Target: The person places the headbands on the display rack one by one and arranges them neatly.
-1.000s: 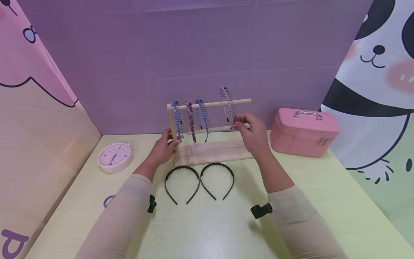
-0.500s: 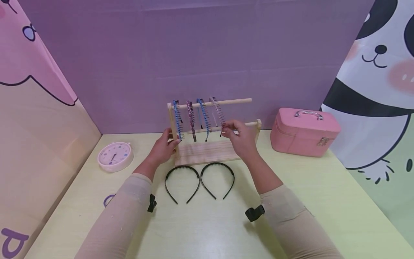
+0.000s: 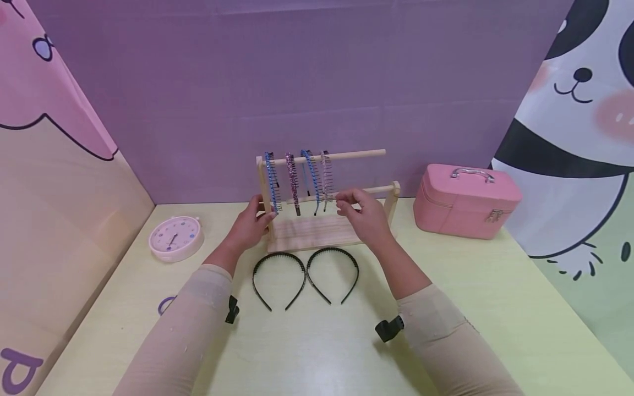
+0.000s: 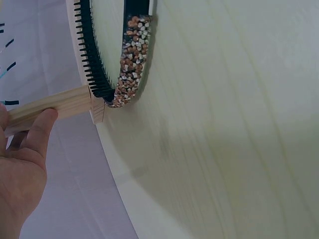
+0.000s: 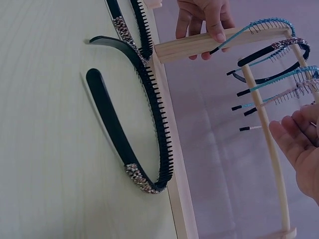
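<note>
My left hand (image 3: 249,226) grips the left upright of a wooden headband stand (image 3: 317,231); in the left wrist view its fingers lie round that upright (image 4: 70,103). From the stand's top rod hang a blue headband (image 3: 272,184), a dark pink glittery one (image 3: 292,184), another blue one and a pale pink one (image 3: 327,176), all toothed. Just right of the pale pink headband is my right hand (image 3: 365,217), its fingers loosely bent with nothing visible between them. Two black headbands (image 3: 254,275) with beaded ends lie side by side before the stand.
A pink case (image 3: 465,203) with a metal handle stands right of the stand. To the left lies a pale pink clock (image 3: 175,239). A purple ring-shaped thing (image 3: 163,305) is partly hidden by the left sleeve. A purple backdrop (image 3: 317,82) rises behind the table.
My right hand has moved left, sliding the pale pink headband along the top rod to beside the second blue one, then let go of it. My left hand has stayed on the upright.
</note>
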The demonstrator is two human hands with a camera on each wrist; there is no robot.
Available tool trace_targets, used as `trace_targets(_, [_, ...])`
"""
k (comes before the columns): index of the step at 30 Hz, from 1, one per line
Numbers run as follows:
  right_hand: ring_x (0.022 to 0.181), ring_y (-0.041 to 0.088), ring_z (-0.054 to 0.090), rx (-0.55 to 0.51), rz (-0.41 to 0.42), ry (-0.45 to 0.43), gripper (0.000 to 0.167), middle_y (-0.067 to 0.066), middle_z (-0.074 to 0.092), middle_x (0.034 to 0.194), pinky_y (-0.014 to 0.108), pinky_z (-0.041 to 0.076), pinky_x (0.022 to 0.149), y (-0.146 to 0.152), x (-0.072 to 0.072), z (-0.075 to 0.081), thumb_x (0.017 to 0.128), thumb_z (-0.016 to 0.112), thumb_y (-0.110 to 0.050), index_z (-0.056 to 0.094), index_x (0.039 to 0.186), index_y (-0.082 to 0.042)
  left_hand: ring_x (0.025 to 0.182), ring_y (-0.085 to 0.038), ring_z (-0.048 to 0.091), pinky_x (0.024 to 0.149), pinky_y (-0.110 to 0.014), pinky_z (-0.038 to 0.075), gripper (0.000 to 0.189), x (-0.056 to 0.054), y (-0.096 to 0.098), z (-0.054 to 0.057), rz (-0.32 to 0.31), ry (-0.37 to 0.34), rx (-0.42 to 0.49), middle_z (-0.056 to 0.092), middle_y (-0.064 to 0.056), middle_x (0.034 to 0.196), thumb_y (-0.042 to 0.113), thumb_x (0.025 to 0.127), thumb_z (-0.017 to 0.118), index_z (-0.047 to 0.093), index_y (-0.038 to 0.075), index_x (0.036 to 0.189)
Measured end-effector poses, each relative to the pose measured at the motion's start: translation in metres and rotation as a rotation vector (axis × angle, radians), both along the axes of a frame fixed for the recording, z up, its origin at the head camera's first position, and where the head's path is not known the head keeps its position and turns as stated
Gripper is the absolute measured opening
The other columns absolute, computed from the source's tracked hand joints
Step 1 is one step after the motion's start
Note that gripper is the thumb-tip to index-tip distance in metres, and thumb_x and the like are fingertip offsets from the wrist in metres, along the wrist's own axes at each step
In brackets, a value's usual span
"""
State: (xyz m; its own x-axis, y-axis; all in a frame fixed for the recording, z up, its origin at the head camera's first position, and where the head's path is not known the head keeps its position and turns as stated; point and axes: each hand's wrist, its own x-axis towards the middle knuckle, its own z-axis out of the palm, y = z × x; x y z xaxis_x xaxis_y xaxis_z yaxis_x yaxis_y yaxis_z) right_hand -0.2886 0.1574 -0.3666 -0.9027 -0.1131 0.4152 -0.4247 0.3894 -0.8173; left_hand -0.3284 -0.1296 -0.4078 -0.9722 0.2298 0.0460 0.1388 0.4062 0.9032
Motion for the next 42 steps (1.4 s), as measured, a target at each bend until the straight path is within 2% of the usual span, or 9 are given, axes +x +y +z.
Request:
trace_targets(7, [0.094,0.025,0.069,0.06,0.005,-0.081,0.022,0.01,0.065,0.102,0.027,0.059,0.082,0.002,0.003,-0.006,0.099,0.061,-0.021,0.063,0.116,-0.007,0.134,-0.028,0.048,0.1,-0.049,0.051,0.051,0.002,0.001,0.001,-0.004,-0.004,0.004,0.048,-0.01,0.139,0.03,0.104,0.047,0.025,0.023,0.15])
trace_targets(11, [0.095,0.027,0.069,0.128,0.049,-0.152,0.022,0.008,0.065,0.104,0.031,0.06,0.081,0.002,0.007,-0.01,0.1,0.058,-0.023,0.061,0.117,-0.008,0.135,-0.028,0.047,0.1,-0.049,0.05,0.052,0.003,0.002,0.001,-0.004,-0.007,0.003,0.047,-0.01,0.141,0.03,0.104,0.047,0.025,0.024,0.15])
trace_targets(17, [0.089,0.03,0.066,0.32,0.15,-0.306,0.021,0.01,0.065,0.103,0.04,0.058,0.078,-0.005,0.018,-0.015,0.1,0.058,-0.029,0.061,0.113,-0.012,0.135,-0.029,0.047,0.1,-0.049,0.051,0.051,0.003,0.002,0.002,-0.001,-0.005,-0.003,0.047,-0.01,0.14,0.031,0.104,0.047,0.025,0.024,0.15])
trace_targets(22, [0.08,0.028,0.068,0.486,0.236,-0.424,0.017,0.01,0.067,0.104,0.034,0.056,0.071,-0.018,0.028,-0.021,0.098,0.063,-0.03,0.061,0.105,-0.015,0.134,-0.029,0.049,0.099,-0.05,0.051,0.051,0.003,0.001,0.002,-0.001,-0.001,-0.005,0.048,-0.011,0.14,0.03,0.104,0.047,0.025,0.023,0.149])
trace_targets(25, [0.074,0.024,0.068,0.578,0.269,-0.464,0.02,0.004,0.067,0.1,0.031,0.055,0.068,-0.027,0.033,-0.026,0.095,0.066,-0.031,0.061,0.106,-0.014,0.133,-0.029,0.049,0.099,-0.049,0.051,0.051,0.003,0.001,0.002,0.003,-0.003,-0.009,0.048,-0.011,0.14,0.03,0.104,0.048,0.025,0.023,0.149])
trace_targets(30, [0.065,0.021,0.068,0.705,0.267,-0.554,0.035,-0.001,0.066,0.096,0.035,0.054,0.076,-0.038,0.037,-0.034,0.091,0.071,-0.036,0.059,0.114,-0.012,0.134,-0.029,0.048,0.098,-0.049,0.052,0.052,0.003,0.001,0.002,-0.001,-0.005,-0.007,0.047,-0.01,0.14,0.03,0.104,0.048,0.025,0.024,0.149])
trace_targets(34, [0.061,0.02,0.068,0.8,0.25,-0.594,0.045,0.005,0.066,0.111,0.038,0.054,0.084,-0.047,0.037,-0.04,0.087,0.075,-0.038,0.058,0.118,-0.011,0.136,-0.029,0.047,0.1,-0.048,0.051,0.051,0.003,0.001,0.002,-0.005,-0.004,0.001,0.048,-0.011,0.139,0.03,0.104,0.047,0.025,0.022,0.149])
trace_targets(37, [0.058,0.017,0.068,0.861,0.249,-0.591,0.045,0.005,0.062,0.123,0.037,0.055,0.086,-0.051,0.036,-0.042,0.087,0.076,-0.037,0.059,0.119,-0.01,0.136,-0.028,0.046,0.1,-0.046,0.051,0.051,0.002,0.001,0.002,-0.005,-0.002,0.005,0.048,-0.011,0.138,0.03,0.104,0.046,0.025,0.021,0.149])
trace_targets(42, [0.058,0.018,0.068,0.879,0.283,-0.587,0.037,0.007,0.068,0.105,0.032,0.056,0.074,-0.054,0.035,-0.043,0.091,0.07,-0.019,0.059,0.124,-0.007,0.136,-0.028,0.047,0.1,-0.046,0.051,0.05,0.003,0.001,0.002,-0.006,-0.004,0.002,0.048,-0.011,0.137,0.029,0.104,0.046,0.026,0.021,0.149])
